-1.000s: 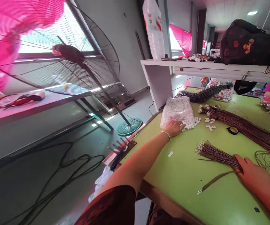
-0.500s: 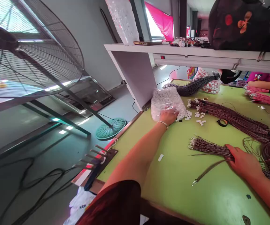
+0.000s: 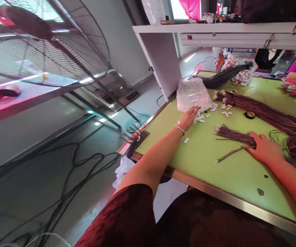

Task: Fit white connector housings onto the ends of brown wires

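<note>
Right hand (image 3: 264, 149): fingers closed around the brown wire bundle (image 3: 234, 134) on the green tabletop (image 3: 201, 154).
Left hand (image 3: 189, 118): fingers outstretched at the near edge of the clear bag (image 3: 192, 93); whether they pinch anything, I cannot tell.
White pieces (image 3: 201, 118): scattered just beside the left hand.
Tape roll (image 3: 246, 115): beyond the brown wire bundle.

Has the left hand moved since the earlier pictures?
Yes: judged against the shelf's side panel, the left hand has drawn back slightly from the plastic bag toward the table's near edge.
</note>
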A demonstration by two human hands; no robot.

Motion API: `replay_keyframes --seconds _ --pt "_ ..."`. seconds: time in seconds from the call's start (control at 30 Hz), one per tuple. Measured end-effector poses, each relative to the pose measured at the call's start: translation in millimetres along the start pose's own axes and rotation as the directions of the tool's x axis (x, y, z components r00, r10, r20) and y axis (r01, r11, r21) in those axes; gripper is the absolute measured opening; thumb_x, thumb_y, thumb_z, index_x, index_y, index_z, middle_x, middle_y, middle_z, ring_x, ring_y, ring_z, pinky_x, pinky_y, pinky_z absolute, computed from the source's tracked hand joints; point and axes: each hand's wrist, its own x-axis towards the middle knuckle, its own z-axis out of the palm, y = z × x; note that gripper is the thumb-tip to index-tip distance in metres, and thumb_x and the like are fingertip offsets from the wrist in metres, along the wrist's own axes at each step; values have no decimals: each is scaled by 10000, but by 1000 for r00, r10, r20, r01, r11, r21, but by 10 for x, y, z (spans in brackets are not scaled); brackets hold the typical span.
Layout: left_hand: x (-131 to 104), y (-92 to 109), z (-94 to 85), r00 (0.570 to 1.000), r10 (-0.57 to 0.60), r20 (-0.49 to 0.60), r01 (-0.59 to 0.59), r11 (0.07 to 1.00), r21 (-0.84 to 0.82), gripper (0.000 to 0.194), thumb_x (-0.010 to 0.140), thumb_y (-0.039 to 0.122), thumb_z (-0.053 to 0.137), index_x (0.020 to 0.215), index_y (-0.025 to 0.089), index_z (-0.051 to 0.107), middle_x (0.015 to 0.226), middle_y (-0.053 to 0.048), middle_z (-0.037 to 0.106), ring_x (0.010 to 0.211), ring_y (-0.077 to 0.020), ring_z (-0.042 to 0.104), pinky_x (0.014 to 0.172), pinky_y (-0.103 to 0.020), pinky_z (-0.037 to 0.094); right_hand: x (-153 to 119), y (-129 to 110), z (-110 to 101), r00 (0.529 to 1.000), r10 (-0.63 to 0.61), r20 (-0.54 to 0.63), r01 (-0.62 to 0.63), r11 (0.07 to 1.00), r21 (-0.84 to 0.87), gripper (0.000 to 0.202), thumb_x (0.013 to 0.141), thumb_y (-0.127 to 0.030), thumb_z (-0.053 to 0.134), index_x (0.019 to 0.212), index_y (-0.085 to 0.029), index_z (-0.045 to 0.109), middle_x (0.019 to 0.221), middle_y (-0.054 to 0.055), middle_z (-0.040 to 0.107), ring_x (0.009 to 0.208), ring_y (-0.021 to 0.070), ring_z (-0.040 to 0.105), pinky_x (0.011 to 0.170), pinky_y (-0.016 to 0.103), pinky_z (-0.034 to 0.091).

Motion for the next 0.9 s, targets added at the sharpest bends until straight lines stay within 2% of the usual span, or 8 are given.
replay_keyframes --seconds 0.1,0.23,0.3,0.33,0.43,0.6,0.77,0.9 --pt "-161 108 -132 988 -86 -129 62 983 -174 441 928 377 341 1196 131 590 1264 -109 602 1189 -197 521 1000 -317 378 -32 33 55 997 -68 -35 68 998 -2 773 808 -720 328 1426 -255 308 1117 149 543 755 275 617 597 363 434" --pt "-390 281 -405 947 -231 -222 248 967 50 386 883 410 406 934 123 660 863 -107 693 816 -202 624 740 -309 468 -54 64 68 988 -139 -68 141 990 23 731 832 -688 332 1412 -244 340 1190 148 493 917 294 581 625 345 439" --pt "-549 335 -504 956 -250 -157 273 950 153 282 751 416 614 768 141 670 719 -86 662 736 -217 605 718 -321 456 -52 71 57 989 -137 -57 139 990 38 710 840 -677 329 1397 -237 365 1199 148 484 945 293 568 653 350 445" --pt "-641 351 -528 971 -231 -56 237 930 280 275 707 426 660 743 153 671 716 -81 655 748 -225 601 736 -326 451 -47 72 51 990 -131 -53 133 990 43 701 844 -674 325 1390 -238 375 1202 150 483 949 293 565 666 356 448" --pt "-927 379 -491 963 -238 130 143 854 501 371 658 427 709 902 149 688 823 -111 667 810 -268 610 769 -350 455 -20 75 46 994 -93 -62 96 994 51 692 846 -676 305 1371 -238 406 1208 160 481 947 301 568 697 381 460" --pt "-1191 420 -348 968 -216 128 99 798 595 222 767 222 571 930 141 698 950 -124 678 898 -254 625 811 -326 469 16 146 80 982 -182 -57 188 975 118 681 818 -658 391 1378 -272 408 1274 145 477 1061 327 536 787 415 477" --pt "-1140 359 -414 960 -264 97 186 855 484 235 777 196 522 905 149 713 919 -90 713 866 -224 640 797 -302 480 48 256 149 897 -408 -168 440 857 269 706 781 -548 541 1400 -241 397 1369 126 430 1221 315 434 975 434 410" --pt "-1020 403 -445 911 -408 58 400 909 120 186 744 263 600 833 128 692 599 -25 626 556 -145 580 585 -264 474 -33 197 59 823 -472 -317 554 791 261 645 765 -468 619 1339 -205 484 1324 143 478 1215 329 421 1000 492 360"
